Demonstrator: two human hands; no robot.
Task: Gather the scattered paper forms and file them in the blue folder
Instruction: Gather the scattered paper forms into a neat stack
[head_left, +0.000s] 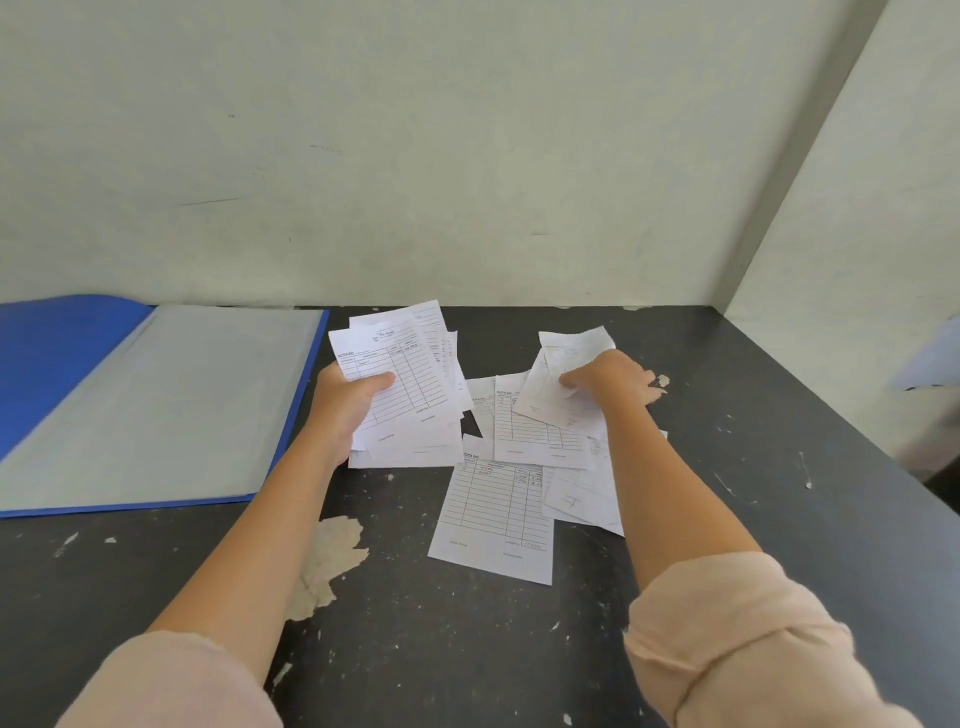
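Several white ruled forms (496, 512) are strewn over the dark bench (467, 649). A fanned stack (410, 384) is clamped in the left grip (348, 400); one sheet (550, 395) is pinched by the right grip (608, 376). An open blue folder (156, 405) is laid at the left.

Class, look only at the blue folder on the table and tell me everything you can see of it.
The blue folder lies open and flat on the dark table, at the left, against the wall. Its covers look like thin blue plastic; the left one runs out of view. A pale grey, slightly glossy sheet or sleeve covers the right side, leaving a blue rim. No form lies in it yet, and neither hand touches it.
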